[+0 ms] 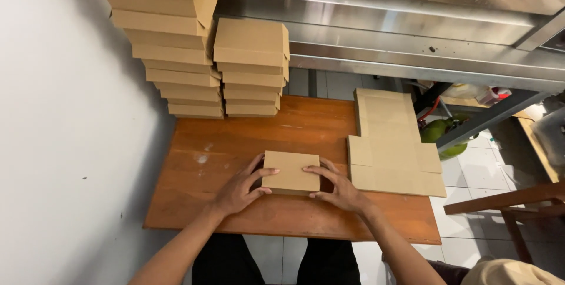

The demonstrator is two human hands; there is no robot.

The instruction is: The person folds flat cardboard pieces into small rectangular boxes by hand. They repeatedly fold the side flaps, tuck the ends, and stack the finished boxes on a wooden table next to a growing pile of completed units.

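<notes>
A small folded brown cardboard box (291, 171) rests on the wooden table (235, 138) near its front edge. My left hand (240, 189) grips the box's left side, thumb on its top. My right hand (337, 187) presses on the box's right side, fingers spread over the top edge. To the right of the box lies a stack of flat unfolded cardboard blanks (390, 143), partly hanging past the table's right edge.
Two stacks of folded boxes stand at the table's back: a tall one (170, 43) at the left by the white wall and a shorter one (252, 67) beside it. A steel counter (412, 20) runs behind. A wooden chair frame (518, 202) stands at the right on the tiled floor.
</notes>
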